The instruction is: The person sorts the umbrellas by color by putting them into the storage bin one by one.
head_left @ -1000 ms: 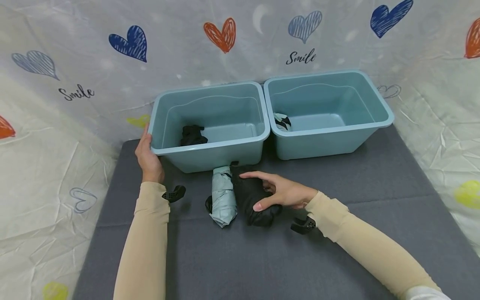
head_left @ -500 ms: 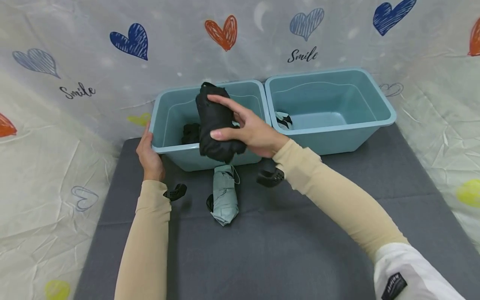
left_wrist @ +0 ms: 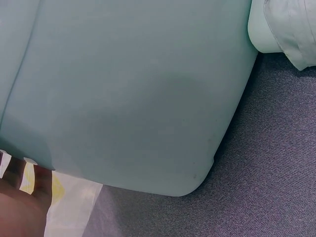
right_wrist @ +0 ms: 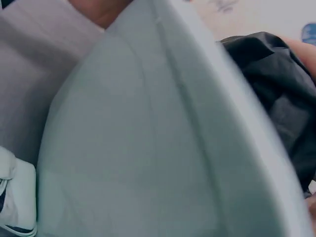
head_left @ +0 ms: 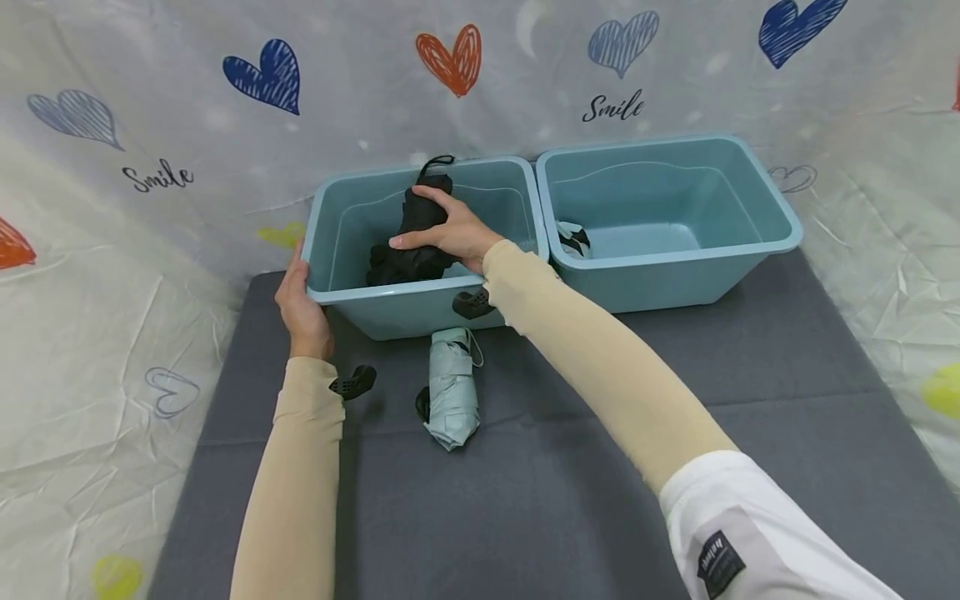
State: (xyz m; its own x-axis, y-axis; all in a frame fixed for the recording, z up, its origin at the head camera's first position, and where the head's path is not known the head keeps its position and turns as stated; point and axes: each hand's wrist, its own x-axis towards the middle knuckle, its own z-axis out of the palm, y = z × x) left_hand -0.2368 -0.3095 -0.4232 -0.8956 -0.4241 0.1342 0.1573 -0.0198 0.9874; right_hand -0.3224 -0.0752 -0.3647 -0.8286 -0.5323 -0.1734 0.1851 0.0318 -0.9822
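Black bundle [head_left: 422,215] near bin rim [head_left: 405,288], room rightward

Both forearm sleeves [head_left: 291,492] are beige and a little wrinkled at their ends, where black devices [head_left: 355,382] with small holes are worn. The white shirt [head_left: 787,542] bears a black patch [head_left: 720,565] with pale letters.

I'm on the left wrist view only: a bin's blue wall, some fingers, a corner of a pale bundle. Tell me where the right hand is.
Observer: In the head view, the right hand is at the left bin, its arm crossing the near rim.
Operator: Name what it's holding.
Observer: A black bundle, gripped between thumb and fingers.
Operator: Now report what stands next to that bin.
Observer: A second blue bin, close by on the right, with a small black-and-pale item at its left end.
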